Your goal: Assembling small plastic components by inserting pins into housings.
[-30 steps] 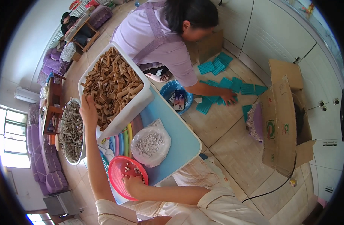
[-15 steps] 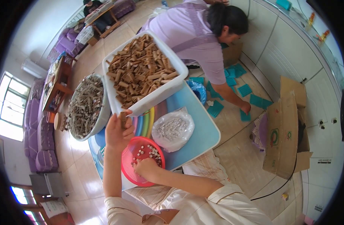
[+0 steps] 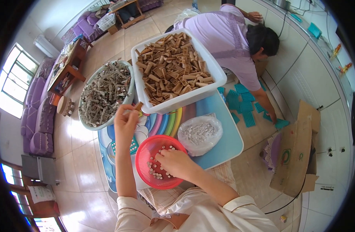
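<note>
My left hand (image 3: 126, 120) is raised beside the near corner of the white basin, its fingers closed on a small brown half-tube piece (image 3: 138, 106). Down in the red plastic basket (image 3: 141, 171), my right hand (image 3: 175, 162) has its fingers bent together among small round white pieces (image 3: 157, 176). Whether the fingertips pinch one of them is hidden. Heaped in the white basin (image 3: 185, 101) are many similar brown pieces (image 3: 171, 69). Right of the basket lies a clear plastic bag (image 3: 200, 134) with small pale pieces inside.
A pale green tub (image 3: 131, 83) of grey, shiny pieces stands left of the basin. All rest about a blue low table (image 3: 227, 139) bearing a teal tray (image 3: 134, 145). A co-worker (image 3: 227, 38) bends over teal trays (image 3: 245, 106) on the floor. A cardboard box (image 3: 291, 162) stands right.
The view has shifted, showing the teal tray on the table more fully. My left hand has tilted the brown piece. My right hand has moved farther into the basket. The co-worker's hand has moved.
</note>
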